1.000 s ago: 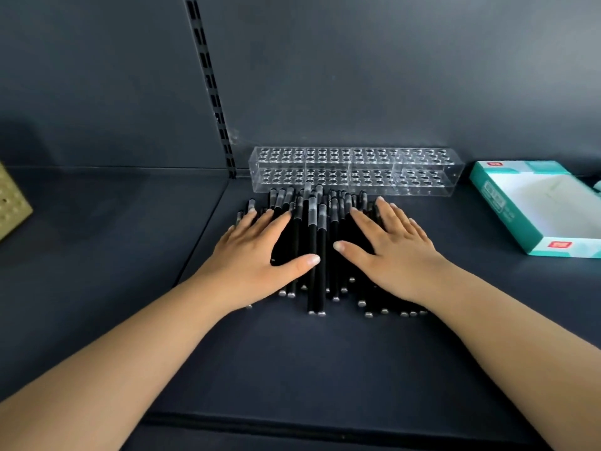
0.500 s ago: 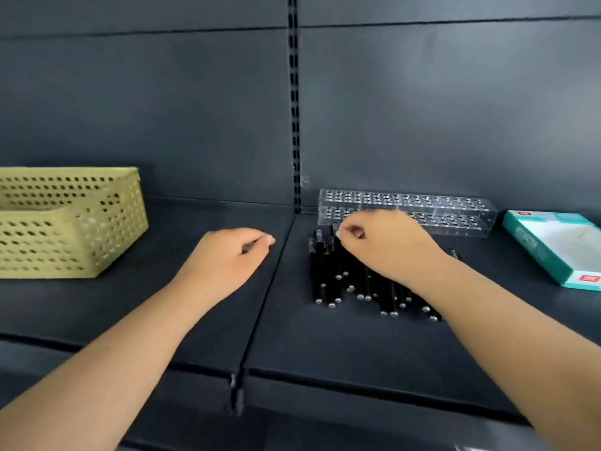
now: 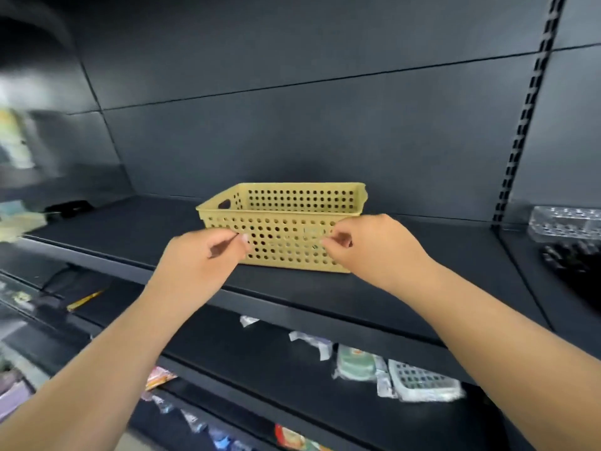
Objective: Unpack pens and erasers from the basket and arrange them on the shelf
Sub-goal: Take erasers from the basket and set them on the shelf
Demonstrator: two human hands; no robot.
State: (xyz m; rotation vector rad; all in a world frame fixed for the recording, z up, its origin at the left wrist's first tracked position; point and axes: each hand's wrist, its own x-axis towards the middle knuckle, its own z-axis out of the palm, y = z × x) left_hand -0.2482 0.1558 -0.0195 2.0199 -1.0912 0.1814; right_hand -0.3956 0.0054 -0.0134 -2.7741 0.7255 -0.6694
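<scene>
A yellow perforated basket stands on the dark shelf, in the middle of the view. What is inside it is hidden by its front wall. My left hand and my right hand hover in front of that wall, one toward each end. Both have their fingers curled, thumb near the fingertips, and nothing shows in either. Whether they touch the basket I cannot tell. A blurred pile of black pens lies at the far right, in front of a clear pen holder.
An upright slotted rail splits the back panel at the right. The shelf below carries packaged goods. Blurred items sit at the far left. The shelf's front edge runs just under my wrists.
The view has swung left from the pens to the basket. Both hands left the pen pile and moved over in front of the basket, their fingers now curled.
</scene>
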